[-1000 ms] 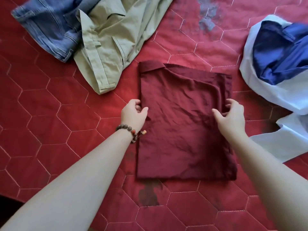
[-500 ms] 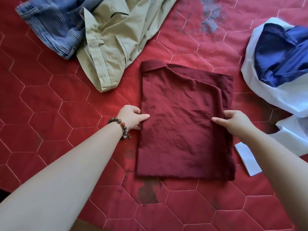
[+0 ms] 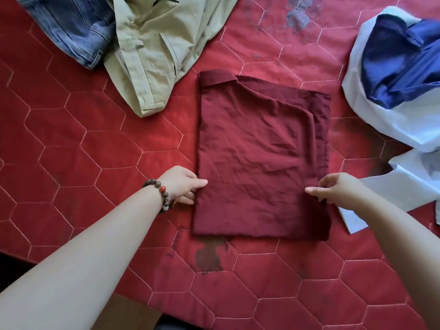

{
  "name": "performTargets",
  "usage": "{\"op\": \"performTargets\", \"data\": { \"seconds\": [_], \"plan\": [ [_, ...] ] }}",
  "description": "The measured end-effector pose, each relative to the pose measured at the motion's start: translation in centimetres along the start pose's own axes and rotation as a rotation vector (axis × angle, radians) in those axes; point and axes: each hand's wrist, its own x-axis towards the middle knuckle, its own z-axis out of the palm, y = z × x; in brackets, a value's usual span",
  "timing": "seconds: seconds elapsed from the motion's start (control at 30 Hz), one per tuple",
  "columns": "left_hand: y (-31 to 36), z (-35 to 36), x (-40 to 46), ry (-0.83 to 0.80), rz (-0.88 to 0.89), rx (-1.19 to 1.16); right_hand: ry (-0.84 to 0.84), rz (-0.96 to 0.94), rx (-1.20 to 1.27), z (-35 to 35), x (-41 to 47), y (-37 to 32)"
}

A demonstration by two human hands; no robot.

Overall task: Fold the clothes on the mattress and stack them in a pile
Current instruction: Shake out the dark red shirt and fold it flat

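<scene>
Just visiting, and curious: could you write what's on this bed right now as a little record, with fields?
surface: red quilted mattress
being folded: maroon garment, a flat rectangle
left hand: pinches its left edge
right hand: pinches its right edge
left wrist: bead bracelet
unfolded, far left: jeans, khaki garment
unfolded, right: blue garment on white garment
pile: none seen yet

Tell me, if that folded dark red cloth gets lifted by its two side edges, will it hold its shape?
Probably not. The dark red cloth looks thin and creased, so its middle would likely sag between the left hand and right hand. Its loosely stacked layers, visible along the right edge, may slip apart. It seems light and unlikely to slide far on the quilted mattress.
</scene>
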Motion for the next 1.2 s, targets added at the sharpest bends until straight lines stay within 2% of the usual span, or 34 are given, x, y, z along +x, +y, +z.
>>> {"op": "performTargets", "data": {
  "seconds": [0.1,0.2,0.27,0.37,0.43,0.6,0.67,0.73,0.77,0.8,0.87,0.9,0.93,1.03,1.1,1.2],
  "plan": [
    [-0.9,0.7,-0.5,-0.045,0.008,-0.068,-0.08,0.053,0.112,1.4,-1.0,0.6],
    [-1.5,0.9,-0.7,0.009,0.069,-0.202,-0.121,0.063,0.255,1.1,-1.4,0.9],
    [-2.5,1.2,-0.8,0.027,0.049,-0.228,-0.165,0.047,0.242,0.9,-1.7,1.2],
    [-4.0,2.2,-1.3,-0.007,-0.024,-0.12,-0.216,0.033,0.08,1.3,-2.3,1.2],
    [-4.3,2.5,-1.7,-0.008,-0.004,-0.036,-0.215,0.037,0.017,1.4,-2.5,1.4],
    [-4.8,2.7,-2.3,0.04,0.075,0.143,-0.096,-0.001,-0.115,2.6,-3.3,2.2],
    [-4.5,2.9,-2.9,0.156,0.107,0.303,0.021,-0.046,-0.15,3.1,-4.1,2.5],
    [-3.7,2.8,-3.5,0.493,0.289,0.49,0.343,-0.193,-0.211,3.0,-4.5,2.6],
    [-3.3,2.8,-3.7,0.659,0.47,0.584,0.5,-0.307,-0.279,3.0,-4.6,2.5],
    [-2.7,3.0,-3.8,0.745,0.683,0.677,0.599,-0.425,-0.335,3.1,-4.4,2.1],
    [-1.4,4.0,-3.0,0.696,1.014,0.858,0.602,-0.632,-0.411,3.8,-3.5,0.7],
    [-0.7,4.6,-2.2,0.627,1.078,0.967,0.57,-0.703,-0.459,4.3,-2.9,-0.1],
    [-0.1,5.2,-1.3,0.566,1.079,1.092,0.536,-0.738,-0.515,4.9,-2.2,-1.1],
    [1.3,5.5,1.9,0.494,0.891,1.386,0.439,-0.704,-0.667,6.3,0.0,-3.2],
    [1.0,4.9,3.6,0.508,0.783,1.423,0.398,-0.659,-0.717,6.8,1.2,-3.5],
    [0.1,4.8,4.4,0.537,0.749,1.402,0.373,-0.652,-0.718,6.7,2.2,-3.4]
  ]
}}
